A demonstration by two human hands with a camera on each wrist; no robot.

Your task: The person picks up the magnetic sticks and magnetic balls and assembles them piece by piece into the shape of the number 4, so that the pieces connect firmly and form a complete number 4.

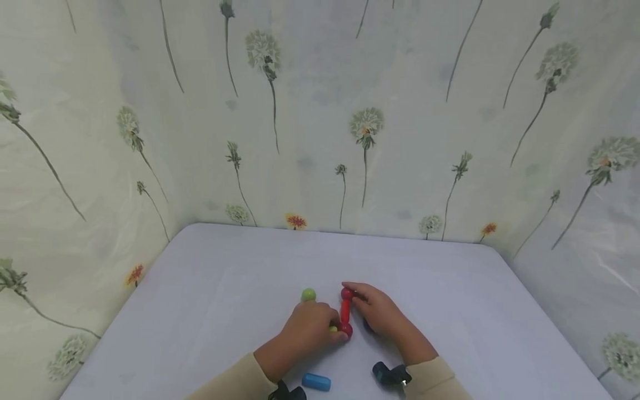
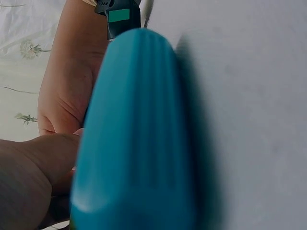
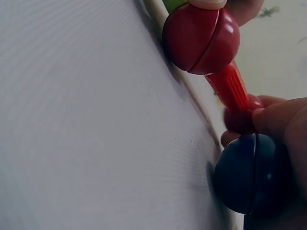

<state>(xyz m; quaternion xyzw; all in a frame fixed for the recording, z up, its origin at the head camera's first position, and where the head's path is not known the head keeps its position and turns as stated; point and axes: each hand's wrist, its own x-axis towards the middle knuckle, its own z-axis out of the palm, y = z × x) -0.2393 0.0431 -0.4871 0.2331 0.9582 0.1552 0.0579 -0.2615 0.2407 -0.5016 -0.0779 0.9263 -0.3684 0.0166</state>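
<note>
A red ribbed rod (image 1: 345, 311) stands between two dark red balls, one at each end. My left hand (image 1: 312, 325) holds the near ball (image 3: 201, 38), its thumb on the ball's side. At the far ball (image 1: 346, 293), the fingers of my right hand (image 1: 378, 308) pinch from the right. A green ball (image 1: 308, 294) shows just beyond my left knuckles, and a yellow-green piece (image 1: 333, 329) peeks out under that hand, mostly hidden. Beside my right palm lies a dark blue ball (image 3: 254, 172), largely covered in the head view.
A blue ribbed rod (image 1: 316, 381) lies on the white table (image 1: 240, 272) near my left wrist; it looms large in the left wrist view. Dark wrist cameras are strapped at both cuffs. Dandelion-patterned curtain (image 1: 310, 111) rises behind the table and at its sides.
</note>
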